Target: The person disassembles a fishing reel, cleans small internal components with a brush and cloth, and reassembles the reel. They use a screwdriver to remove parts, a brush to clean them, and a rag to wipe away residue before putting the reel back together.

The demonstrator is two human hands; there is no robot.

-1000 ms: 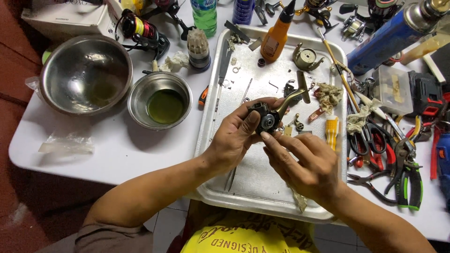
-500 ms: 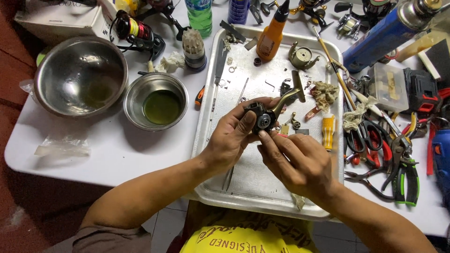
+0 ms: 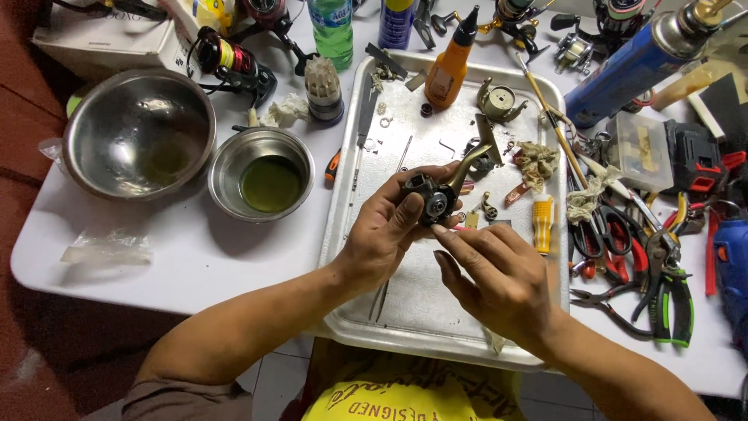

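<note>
The dark reel body (image 3: 436, 195) is held above the metal tray (image 3: 413, 312), its bronze-coloured stem pointing up and to the right. The left hand (image 3: 386, 234) grips it from the left side. The right hand (image 3: 499, 277) has its fingertips (image 3: 446, 231) pinched just below it. On the white surface (image 3: 195, 257), left of the tray, stands a small steel bowl (image 3: 262, 173) with greenish liquid.

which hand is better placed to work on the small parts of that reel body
Probably the right hand: it is free of the load, its fingertips already at the reel body. The left hand grips the body above the metal tray, so it serves as the holder.
</note>
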